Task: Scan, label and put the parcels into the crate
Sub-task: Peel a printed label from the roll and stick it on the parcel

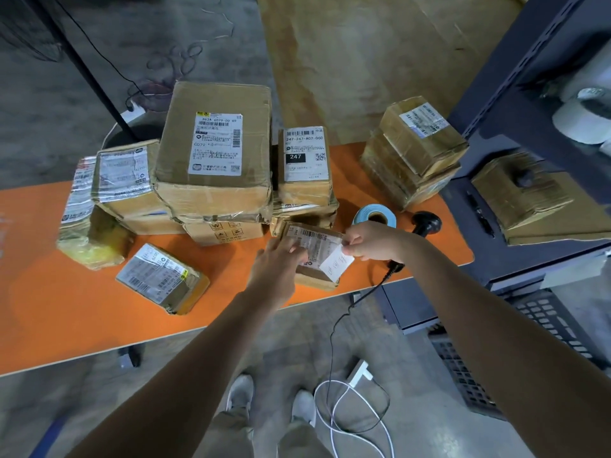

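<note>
The long orange worktop [66, 292] has a smooth, matt face. The big brown cardboard box [215, 190] is dull and creased, banded with glossy clear tape, and its white paper shipping label [216, 143] is matt. The yellowish parcel [92, 239] is wrapped in shiny, wrinkled plastic film. The small white paper slip [335, 266] is matt. The black scanner [426, 223] looks like smooth, faintly glossy plastic. The dark blue shelf frame [515, 77] looks like painted metal, the black lattice crate [469, 375] like matt plastic.
</note>
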`<state>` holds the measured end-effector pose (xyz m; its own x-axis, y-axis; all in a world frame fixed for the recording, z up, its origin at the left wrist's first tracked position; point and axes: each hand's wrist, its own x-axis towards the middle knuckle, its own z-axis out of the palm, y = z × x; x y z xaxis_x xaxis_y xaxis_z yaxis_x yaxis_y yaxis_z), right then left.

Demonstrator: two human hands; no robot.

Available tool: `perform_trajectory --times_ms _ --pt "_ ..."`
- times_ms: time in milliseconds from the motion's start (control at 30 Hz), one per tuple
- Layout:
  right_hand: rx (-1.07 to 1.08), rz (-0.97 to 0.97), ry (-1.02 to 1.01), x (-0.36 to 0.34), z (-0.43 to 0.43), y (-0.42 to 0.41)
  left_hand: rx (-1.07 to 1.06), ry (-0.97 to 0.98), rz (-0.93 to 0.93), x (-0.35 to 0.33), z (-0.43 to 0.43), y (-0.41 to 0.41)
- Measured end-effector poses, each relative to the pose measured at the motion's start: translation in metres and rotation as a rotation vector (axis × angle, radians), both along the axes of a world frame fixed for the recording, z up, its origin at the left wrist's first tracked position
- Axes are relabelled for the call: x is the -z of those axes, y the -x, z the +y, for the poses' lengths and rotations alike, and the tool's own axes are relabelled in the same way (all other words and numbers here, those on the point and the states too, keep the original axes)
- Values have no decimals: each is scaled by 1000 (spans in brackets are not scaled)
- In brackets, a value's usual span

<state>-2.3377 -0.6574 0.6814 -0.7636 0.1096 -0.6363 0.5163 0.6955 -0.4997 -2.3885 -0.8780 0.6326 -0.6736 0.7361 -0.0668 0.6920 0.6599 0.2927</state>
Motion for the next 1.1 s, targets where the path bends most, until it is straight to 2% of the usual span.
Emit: perform_trajectory --times_ms 133,367,467,567,667,833,1100 --pt "-106 -21 -105 -3 -15 3 25 19 66 3 -15 0" --pt "14 7 -101 6 -44 7 -137 -79 73 7 -37 4" --pt "80 -33 -45 14 -53 5 -305 -148 -88 9 -39 0" --pt "164 -43 16 16 -58 2 -499 -296 -280 11 -32 -6" --pt "270 -54 87 15 -61 -1 -563 -400 -388 13 -26 -11" --pt "290 -101 95 10 -69 -6 -524 -410 -482 12 -26 -16" --pt "284 -86 20 10 -89 -5 -649 -491 -532 21 -27 -23"
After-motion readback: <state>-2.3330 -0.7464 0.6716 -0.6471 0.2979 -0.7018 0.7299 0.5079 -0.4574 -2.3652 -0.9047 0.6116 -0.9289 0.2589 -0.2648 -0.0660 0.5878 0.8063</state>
